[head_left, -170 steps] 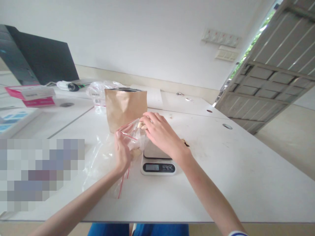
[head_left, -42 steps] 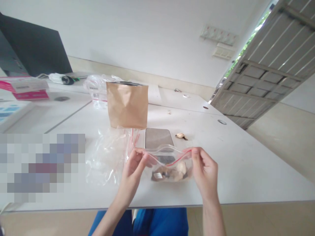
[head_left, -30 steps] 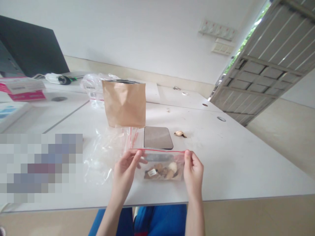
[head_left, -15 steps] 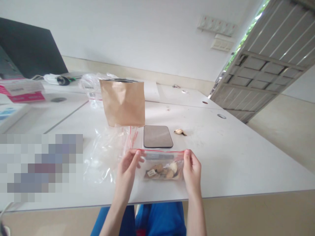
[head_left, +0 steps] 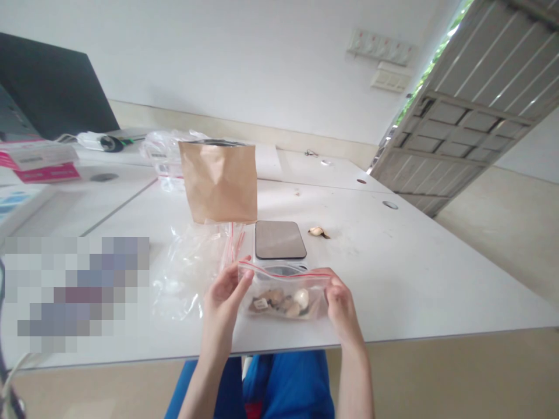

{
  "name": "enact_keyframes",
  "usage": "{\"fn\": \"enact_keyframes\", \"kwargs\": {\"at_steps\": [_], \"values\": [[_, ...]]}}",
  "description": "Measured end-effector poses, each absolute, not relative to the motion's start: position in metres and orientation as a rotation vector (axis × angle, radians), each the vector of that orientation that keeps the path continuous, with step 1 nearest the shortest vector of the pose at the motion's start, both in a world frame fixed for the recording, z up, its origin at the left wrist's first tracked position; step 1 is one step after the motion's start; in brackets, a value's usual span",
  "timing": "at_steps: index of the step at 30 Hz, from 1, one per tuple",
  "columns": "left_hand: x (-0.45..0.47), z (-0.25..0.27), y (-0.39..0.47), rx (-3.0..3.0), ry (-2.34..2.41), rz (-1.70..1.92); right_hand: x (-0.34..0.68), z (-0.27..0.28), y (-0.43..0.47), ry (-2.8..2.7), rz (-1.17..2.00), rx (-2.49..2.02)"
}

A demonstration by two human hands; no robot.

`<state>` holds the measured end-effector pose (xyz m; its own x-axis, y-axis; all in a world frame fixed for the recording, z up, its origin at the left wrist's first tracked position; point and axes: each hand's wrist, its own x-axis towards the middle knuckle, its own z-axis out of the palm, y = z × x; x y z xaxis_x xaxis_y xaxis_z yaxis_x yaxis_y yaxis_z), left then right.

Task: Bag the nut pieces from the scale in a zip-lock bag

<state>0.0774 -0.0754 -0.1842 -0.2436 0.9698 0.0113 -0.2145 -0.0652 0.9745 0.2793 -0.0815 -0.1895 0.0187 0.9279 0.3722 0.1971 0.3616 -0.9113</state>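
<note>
White surface [head_left: 414, 279], scuffed, with round cable holes [head_left: 389, 205]; a second one butts against it at left. Plain white wall [head_left: 244, 64] behind, low beige skirting along its foot. Switch panel [head_left: 381, 48] high on wall at right. Grey slatted door [head_left: 471, 110] stands open far right, greenery and daylight past it. Beige floor [head_left: 502, 233]. Soft, even light.

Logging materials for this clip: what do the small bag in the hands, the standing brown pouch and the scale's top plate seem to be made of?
Small bag: thin clear plastic film, glossy, with a red zip strip; the contents show through. Both the left hand and right hand pinch its ends. Brown pouch: matte kraft paper by its look, creased; any lining is unclear. Scale plate: smooth, dull grey, probably brushed metal.
</note>
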Motion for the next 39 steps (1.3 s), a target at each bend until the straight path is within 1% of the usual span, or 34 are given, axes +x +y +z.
{"fn": "enact_keyframes", "kwargs": {"at_steps": [4, 9, 17, 26, 29, 39], "values": [[0.074, -0.184, -0.074, 0.960, 1.181, 1.462, 0.275, -0.188, -0.083, -1.363, 0.881, -1.127], [0.072, -0.184, -0.071, 0.982, 1.148, 1.462, 0.267, -0.185, -0.082, -1.245, 0.870, -1.129], [0.073, -0.185, -0.070, 0.974, 1.107, 1.474, 0.258, -0.188, -0.079, -1.139, 0.804, -1.132], [0.079, -0.186, -0.080, 1.026, 1.198, 1.623, 0.254, -0.193, -0.079, -1.160, 0.603, -1.099], [0.081, -0.185, -0.080, 1.032, 1.165, 1.630, 0.254, -0.191, -0.080, -1.118, 0.659, -1.098], [0.088, -0.190, -0.079, 1.019, 0.952, 1.457, 0.251, -0.189, -0.081, -1.048, 0.930, -1.122]]}}
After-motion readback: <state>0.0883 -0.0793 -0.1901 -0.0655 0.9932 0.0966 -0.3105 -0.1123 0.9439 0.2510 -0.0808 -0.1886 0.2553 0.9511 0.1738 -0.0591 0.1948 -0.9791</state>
